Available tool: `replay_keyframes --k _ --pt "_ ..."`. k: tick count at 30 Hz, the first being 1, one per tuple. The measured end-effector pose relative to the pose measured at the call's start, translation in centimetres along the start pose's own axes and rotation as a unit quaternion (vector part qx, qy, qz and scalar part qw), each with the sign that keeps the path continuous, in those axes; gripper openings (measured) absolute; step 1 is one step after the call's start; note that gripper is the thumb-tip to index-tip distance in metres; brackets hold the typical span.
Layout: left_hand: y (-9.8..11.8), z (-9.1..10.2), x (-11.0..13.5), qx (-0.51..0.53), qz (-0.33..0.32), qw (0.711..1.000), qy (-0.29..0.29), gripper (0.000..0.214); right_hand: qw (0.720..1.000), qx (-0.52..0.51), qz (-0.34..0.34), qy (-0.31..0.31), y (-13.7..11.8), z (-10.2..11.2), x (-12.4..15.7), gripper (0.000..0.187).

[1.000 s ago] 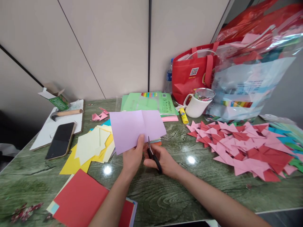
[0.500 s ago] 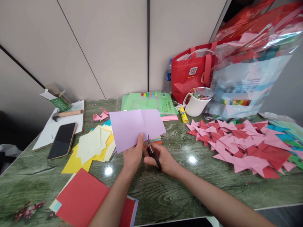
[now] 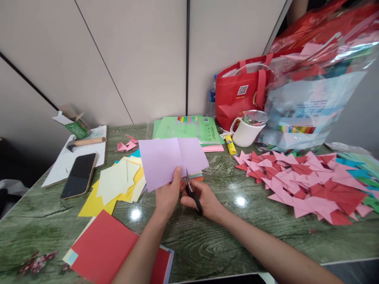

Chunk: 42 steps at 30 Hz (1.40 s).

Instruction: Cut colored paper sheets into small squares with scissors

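A sheet of light purple paper [image 3: 160, 159] with a crease down it is pinched in my left hand [image 3: 169, 193], thumb on top near its lower edge. My right hand [image 3: 204, 197] holds black-handled scissors [image 3: 194, 197] with fingers around the handles. The scissor blades point away from me and meet the paper's lower edge just right of my left thumb, near the crease. How far the blades have cut in, I cannot tell. Behind the hands, edges of orange and other coloured paper [image 3: 197, 176] peek out from under the purple sheet.
Yellow and cream paper pieces [image 3: 118, 179], a phone [image 3: 79, 175] and a hammer [image 3: 89, 142] lie left. Red sheets [image 3: 103, 246] lie under my left forearm. At right are folded pink and red paper pieces [image 3: 302, 177], a white mug [image 3: 247, 134], a glue stick [image 3: 230, 144] and a red bag [image 3: 233, 98].
The view has shifted very slightly. Both hands, the purple paper and the scissors keep nearly the same position relative to each other.
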<state>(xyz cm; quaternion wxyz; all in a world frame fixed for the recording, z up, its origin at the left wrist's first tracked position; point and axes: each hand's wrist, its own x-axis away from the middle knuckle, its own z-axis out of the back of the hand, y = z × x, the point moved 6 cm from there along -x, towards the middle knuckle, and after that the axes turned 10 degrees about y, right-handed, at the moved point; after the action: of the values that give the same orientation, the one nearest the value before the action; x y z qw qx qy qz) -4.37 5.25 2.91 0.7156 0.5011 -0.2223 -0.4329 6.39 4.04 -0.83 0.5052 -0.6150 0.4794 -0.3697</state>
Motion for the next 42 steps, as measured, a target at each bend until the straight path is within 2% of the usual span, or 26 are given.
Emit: replay_keyframes --k 10,31,42 --pt "0.1 0.0 0.0 0.002 0.002 1.000 -0.005 0.034 1.000 -0.025 -0.008 0.002 0.3 0.0 0.0 0.037" --pt "0.1 -0.1 0.0 -0.004 -0.009 1.000 -0.008 0.035 0.999 0.005 -0.026 0.032 0.8 0.2 0.0 0.030" --pt "-0.2 -0.1 0.1 0.005 0.014 1.000 -0.004 0.039 0.999 -0.003 -0.032 0.037 1.0 0.2 0.0 0.035"
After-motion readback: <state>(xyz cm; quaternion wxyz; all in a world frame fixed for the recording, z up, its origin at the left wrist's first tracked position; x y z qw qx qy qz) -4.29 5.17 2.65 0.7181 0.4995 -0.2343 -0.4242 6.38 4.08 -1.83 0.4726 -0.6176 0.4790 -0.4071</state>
